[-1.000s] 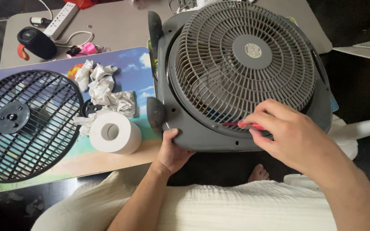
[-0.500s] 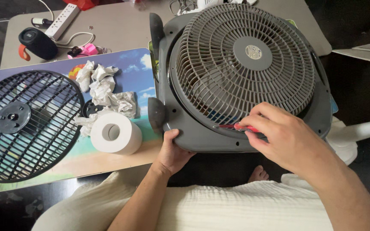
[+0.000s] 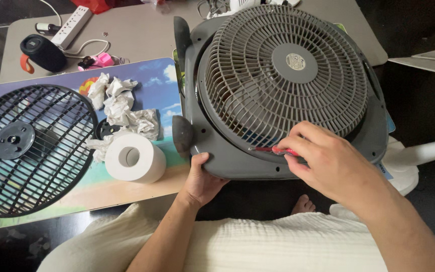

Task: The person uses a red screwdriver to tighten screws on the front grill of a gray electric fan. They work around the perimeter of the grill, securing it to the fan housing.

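Starting nearest, over a lap in white ribbed cloth [image 3: 258, 242]: clamping the left hand [image 3: 202, 181] on the near edge of the grey fan housing [image 3: 227, 163], thumb on top, fingers tucked under and hidden. Just to the right, closing the right hand [image 3: 331, 163] around a slim red-handled tool [image 3: 270, 149], thumb and fingers pinching it, with the tip lying at the lower rim of the round grey grille [image 3: 283, 75]. Hands apart, each clamped on its own thing. By the look of it, working at a fastening or clip on that rim, though the tip itself is too small to tell what it is meeting. Calling next for a steady brace from the left hand and a careful, well-seated tip, so the tool is not skidding across the plastic ribs. Moving outward and left: a white paper roll [image 3: 134, 157] standing on a colourful board [image 3: 162, 75], crumpled tissues [image 3: 119, 106] just behind it, and a black wire grille [image 3: 26, 146] lying flat, well apart from the fan. Farthest off, on the grey table [image 3: 137, 35], a black speaker [image 3: 44, 53] and a white power strip [image 3: 71, 22].
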